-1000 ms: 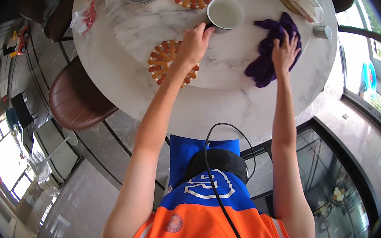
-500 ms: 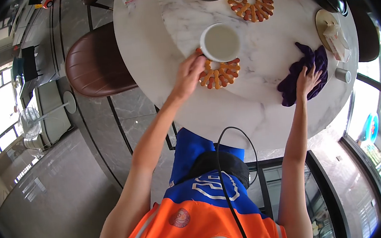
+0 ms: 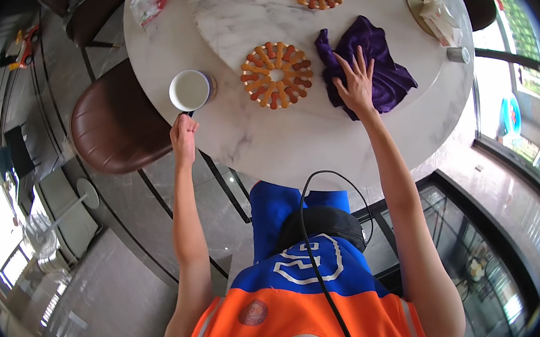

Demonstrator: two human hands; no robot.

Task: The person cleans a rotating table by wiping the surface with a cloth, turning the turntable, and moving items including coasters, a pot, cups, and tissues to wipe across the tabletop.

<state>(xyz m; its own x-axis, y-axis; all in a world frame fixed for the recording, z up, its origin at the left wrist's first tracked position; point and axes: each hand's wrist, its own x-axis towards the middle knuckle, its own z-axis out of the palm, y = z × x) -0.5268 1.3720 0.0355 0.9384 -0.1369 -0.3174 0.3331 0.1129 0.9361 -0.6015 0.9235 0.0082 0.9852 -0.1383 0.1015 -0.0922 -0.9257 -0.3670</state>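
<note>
One slack grip could tip the mug point(image 3: 190, 90), held by its handle in our left hand point(image 3: 184, 136) near the table point(image 3: 320, 147) edge, upper left; our right hand point(image 3: 358, 87), spread on the purple cloth point(image 3: 386, 60) upper right, could, pushing left, shift the trivet point(image 3: 284, 90).

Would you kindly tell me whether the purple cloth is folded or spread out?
Spread loosely, with wrinkles: the purple cloth lies wide and creased on the marbled table, under the right hand.
</note>
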